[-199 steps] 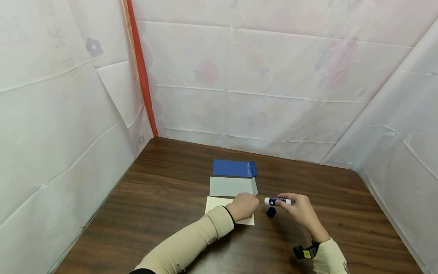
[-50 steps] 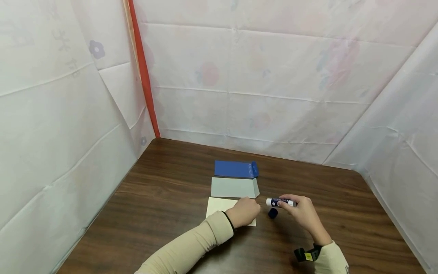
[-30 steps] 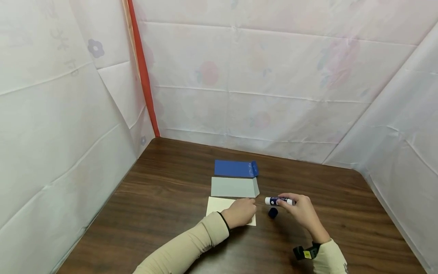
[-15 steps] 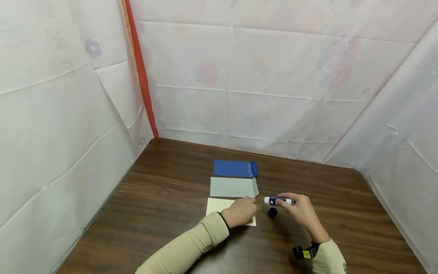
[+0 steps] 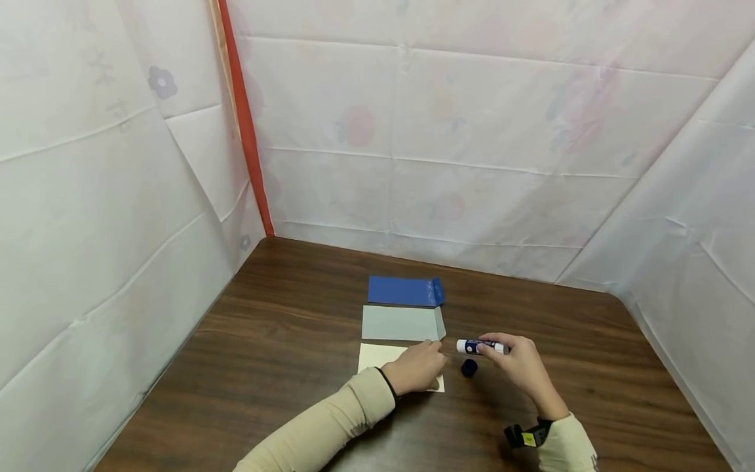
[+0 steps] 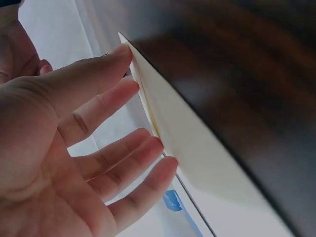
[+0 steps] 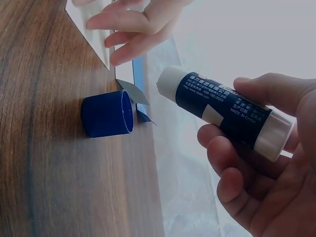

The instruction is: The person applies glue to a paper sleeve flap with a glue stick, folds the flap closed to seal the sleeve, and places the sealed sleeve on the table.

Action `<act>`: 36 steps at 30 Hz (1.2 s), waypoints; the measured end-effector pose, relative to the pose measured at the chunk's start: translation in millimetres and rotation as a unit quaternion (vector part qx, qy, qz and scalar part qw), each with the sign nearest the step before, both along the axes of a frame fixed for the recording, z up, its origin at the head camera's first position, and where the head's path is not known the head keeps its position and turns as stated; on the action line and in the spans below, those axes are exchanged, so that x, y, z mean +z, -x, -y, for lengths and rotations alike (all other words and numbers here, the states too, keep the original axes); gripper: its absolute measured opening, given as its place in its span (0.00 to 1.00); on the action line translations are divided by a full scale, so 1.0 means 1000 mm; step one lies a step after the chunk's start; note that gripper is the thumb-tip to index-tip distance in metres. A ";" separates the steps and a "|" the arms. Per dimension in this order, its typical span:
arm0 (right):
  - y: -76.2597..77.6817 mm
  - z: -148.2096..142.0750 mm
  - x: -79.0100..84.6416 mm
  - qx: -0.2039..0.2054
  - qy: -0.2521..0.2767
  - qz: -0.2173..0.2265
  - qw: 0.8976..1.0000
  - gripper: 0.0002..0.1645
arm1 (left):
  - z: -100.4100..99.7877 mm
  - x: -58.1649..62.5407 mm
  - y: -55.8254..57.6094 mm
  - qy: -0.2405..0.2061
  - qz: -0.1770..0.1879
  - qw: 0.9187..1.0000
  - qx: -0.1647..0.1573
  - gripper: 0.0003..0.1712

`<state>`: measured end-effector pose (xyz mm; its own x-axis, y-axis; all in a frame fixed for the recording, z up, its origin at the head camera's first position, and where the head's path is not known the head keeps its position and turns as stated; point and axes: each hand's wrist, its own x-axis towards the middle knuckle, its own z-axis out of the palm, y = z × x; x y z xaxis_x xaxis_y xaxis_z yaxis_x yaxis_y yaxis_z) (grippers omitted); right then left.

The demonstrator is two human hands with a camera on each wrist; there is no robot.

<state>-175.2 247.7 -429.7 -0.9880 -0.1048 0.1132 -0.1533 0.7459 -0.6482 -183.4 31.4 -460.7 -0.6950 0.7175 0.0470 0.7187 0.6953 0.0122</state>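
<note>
A cream paper envelope point(image 5: 374, 356) lies flat nearest the person in the head view. My left hand point(image 5: 417, 367) is over its right end; in the left wrist view the fingers point(image 6: 118, 150) are fairly straight and spread, tips touching the cream paper point(image 6: 192, 143). My right hand point(image 5: 522, 367) holds an uncapped glue stick point(image 5: 472, 347) sideways between thumb and fingers, its white end toward the left hand. The label of the glue stick point(image 7: 222, 101) is dark blue with white print. Its dark blue cap point(image 5: 468, 368) sits on the table just below.
Behind the cream envelope lie a pale grey-green envelope point(image 5: 398, 323) and, farther back, a blue envelope point(image 5: 401, 290), each with a flap at its right end. White printed sheeting point(image 5: 413, 131) encloses the brown wooden table point(image 5: 283, 328) at the back and sides.
The cream envelope has slid slightly right and toward the person. My left hand's fingers have shifted a little at its right end. The right hand keeps holding the glue stick, nearly still.
</note>
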 end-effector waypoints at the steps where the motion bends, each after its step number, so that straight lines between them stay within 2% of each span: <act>1: 0.000 0.000 0.000 0.000 0.000 0.000 1.000 0.16 | 0.000 0.000 0.000 -0.002 0.004 1.000 0.002 0.08; 6: 0.001 0.000 0.000 -0.002 -0.002 -0.002 1.000 0.16 | 0.001 -0.001 0.000 -0.014 0.017 1.000 0.010 0.07; 10: 0.001 -0.001 0.001 -0.005 0.001 0.004 1.000 0.16 | 0.002 -0.002 0.001 -0.021 0.012 1.000 0.011 0.09; 20: 0.001 -0.001 0.000 -0.015 0.010 0.011 1.000 0.17 | 0.005 0.006 0.001 -0.029 0.021 0.999 0.018 0.12; 25: 0.002 -0.001 0.000 -0.017 0.015 0.015 1.000 0.17 | 0.010 0.006 0.005 -0.047 0.041 0.998 0.026 0.10; 36: 0.002 -0.001 -0.002 -0.026 0.022 -0.010 0.999 0.16 | 0.020 0.006 0.015 -0.053 0.056 0.995 0.062 0.11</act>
